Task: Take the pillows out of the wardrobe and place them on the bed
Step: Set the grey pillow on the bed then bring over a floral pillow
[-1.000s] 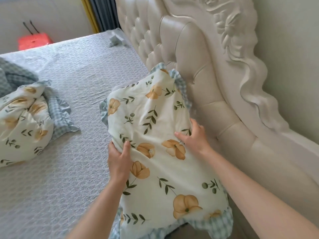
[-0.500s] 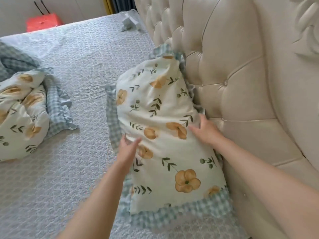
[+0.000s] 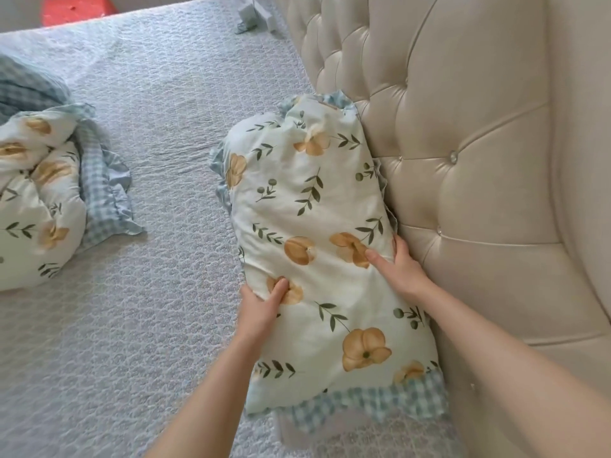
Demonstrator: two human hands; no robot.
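A cream pillow (image 3: 314, 200) with orange flowers and a blue checked frill lies on the grey quilted bed (image 3: 158, 133), its right side against the headboard. My left hand (image 3: 261, 305) grips the pillow's left edge, thumb pressed into the fabric. On the opposite edge my right hand (image 3: 396, 269) holds the pillow beside the headboard. A second pillow (image 3: 36, 200) of the same print lies crumpled at the bed's left side.
The tufted beige headboard (image 3: 463, 143) fills the right side. A blue checked cloth (image 3: 26, 87) lies behind the second pillow. A small grey object (image 3: 254, 14) sits at the bed's far end, and a red object (image 3: 76, 8) stands beyond the bed.
The pillow has come down from a raised, tilted hold to lie flat on the bed against the headboard. Both hands stay on its edges, the left one closing again on the fabric.
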